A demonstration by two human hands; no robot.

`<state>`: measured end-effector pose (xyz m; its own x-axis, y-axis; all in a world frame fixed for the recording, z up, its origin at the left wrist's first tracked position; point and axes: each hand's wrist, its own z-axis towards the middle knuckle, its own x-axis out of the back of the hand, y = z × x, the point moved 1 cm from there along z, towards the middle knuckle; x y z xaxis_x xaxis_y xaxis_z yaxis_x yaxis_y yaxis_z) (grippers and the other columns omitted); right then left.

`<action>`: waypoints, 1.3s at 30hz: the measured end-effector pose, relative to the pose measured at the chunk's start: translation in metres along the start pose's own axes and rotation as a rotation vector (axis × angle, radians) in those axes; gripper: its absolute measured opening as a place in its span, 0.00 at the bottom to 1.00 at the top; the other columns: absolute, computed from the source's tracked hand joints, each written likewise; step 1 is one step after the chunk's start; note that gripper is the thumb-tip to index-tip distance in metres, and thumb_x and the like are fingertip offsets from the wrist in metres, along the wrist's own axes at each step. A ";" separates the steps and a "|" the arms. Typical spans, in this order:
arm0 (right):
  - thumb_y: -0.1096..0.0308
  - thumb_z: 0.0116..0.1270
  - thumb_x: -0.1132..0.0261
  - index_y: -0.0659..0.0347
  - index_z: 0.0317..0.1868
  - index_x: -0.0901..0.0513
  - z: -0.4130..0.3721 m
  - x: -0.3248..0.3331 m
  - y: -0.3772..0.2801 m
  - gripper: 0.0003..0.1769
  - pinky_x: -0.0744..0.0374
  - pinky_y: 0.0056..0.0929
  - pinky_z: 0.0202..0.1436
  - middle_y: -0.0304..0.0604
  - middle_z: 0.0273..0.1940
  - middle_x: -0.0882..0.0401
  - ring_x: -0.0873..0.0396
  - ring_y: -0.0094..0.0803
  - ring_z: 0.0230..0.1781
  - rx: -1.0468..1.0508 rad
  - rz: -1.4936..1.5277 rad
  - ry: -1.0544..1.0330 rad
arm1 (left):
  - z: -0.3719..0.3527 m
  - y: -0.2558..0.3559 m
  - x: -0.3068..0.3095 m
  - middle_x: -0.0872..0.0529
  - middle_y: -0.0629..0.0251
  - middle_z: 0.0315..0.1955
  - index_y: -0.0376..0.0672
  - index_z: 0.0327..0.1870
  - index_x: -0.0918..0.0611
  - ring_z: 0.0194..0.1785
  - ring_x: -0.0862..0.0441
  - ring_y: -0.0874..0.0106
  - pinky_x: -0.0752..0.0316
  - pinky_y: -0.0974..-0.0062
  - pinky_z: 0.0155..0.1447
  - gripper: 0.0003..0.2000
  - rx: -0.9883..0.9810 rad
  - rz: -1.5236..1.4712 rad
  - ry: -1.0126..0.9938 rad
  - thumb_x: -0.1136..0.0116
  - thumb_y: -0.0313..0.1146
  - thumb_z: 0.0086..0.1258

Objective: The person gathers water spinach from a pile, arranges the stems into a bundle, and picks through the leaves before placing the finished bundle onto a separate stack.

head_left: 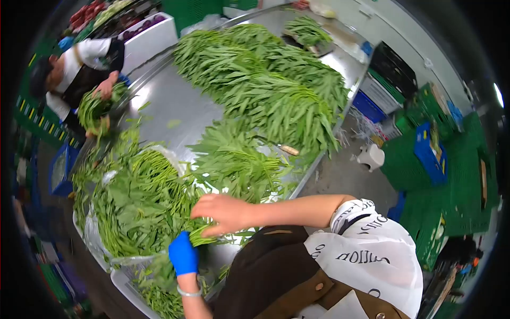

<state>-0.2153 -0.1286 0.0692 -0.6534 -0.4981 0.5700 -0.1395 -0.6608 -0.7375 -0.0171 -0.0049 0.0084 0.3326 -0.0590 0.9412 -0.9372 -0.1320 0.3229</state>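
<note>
My left hand [183, 253], in a blue glove, is closed around the stems of a small bunch of leafy greens [202, 237]. Just above it, my bare right hand [226, 211] hovers over the stems with thumb and fingers apart; its thumb is at the bunch. To the left of both hands lies a big loose heap of leafy greens [138, 207], partly on clear plastic. Beyond my right hand is a smaller pile of greens [239, 159]. A knife with a wooden handle [288, 149] lies beside that pile.
Neat rows of bunched greens [265, 80] cover the far part of the metal table [183, 101]. Across the left edge, a co-worker [79, 69] holds greens. A plastic crate [127, 287] sits near my left arm. Green crates [409, 165] and a white stool [371, 157] stand right.
</note>
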 end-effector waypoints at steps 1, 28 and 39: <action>0.60 0.52 0.27 0.62 0.57 0.27 0.002 -0.013 -0.010 0.33 0.25 0.41 0.51 0.49 0.45 0.19 0.21 0.46 0.43 0.211 -0.115 0.010 | 0.005 0.003 -0.006 0.16 0.52 0.28 0.42 0.36 0.20 0.32 0.18 0.51 0.26 0.57 0.35 0.07 -0.040 0.044 -0.021 0.39 0.29 0.56; 0.78 0.64 0.43 0.64 0.45 0.27 -0.006 -0.065 0.059 0.08 0.22 0.28 0.37 0.42 0.35 0.20 0.21 0.29 0.31 -0.348 0.254 -0.209 | -0.028 -0.033 -0.082 0.26 0.53 0.60 0.41 0.62 0.29 0.60 0.27 0.60 0.33 0.64 0.66 0.24 0.519 -2.530 0.169 0.59 0.50 0.75; 0.82 0.43 0.35 0.62 0.53 0.30 -0.032 -0.042 0.025 0.32 0.22 0.40 0.41 0.52 0.38 0.21 0.21 0.51 0.38 -0.090 -0.295 -0.179 | -0.034 -0.025 -0.062 0.28 0.53 0.62 0.41 0.64 0.31 0.62 0.29 0.60 0.35 0.64 0.68 0.24 0.295 -2.382 0.039 0.64 0.47 0.77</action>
<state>-0.2150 -0.1059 0.0150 -0.4357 -0.3885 0.8119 -0.3729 -0.7431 -0.5557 -0.0175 0.0353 -0.0551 0.3642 0.3502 -0.8629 0.9208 0.0035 0.3900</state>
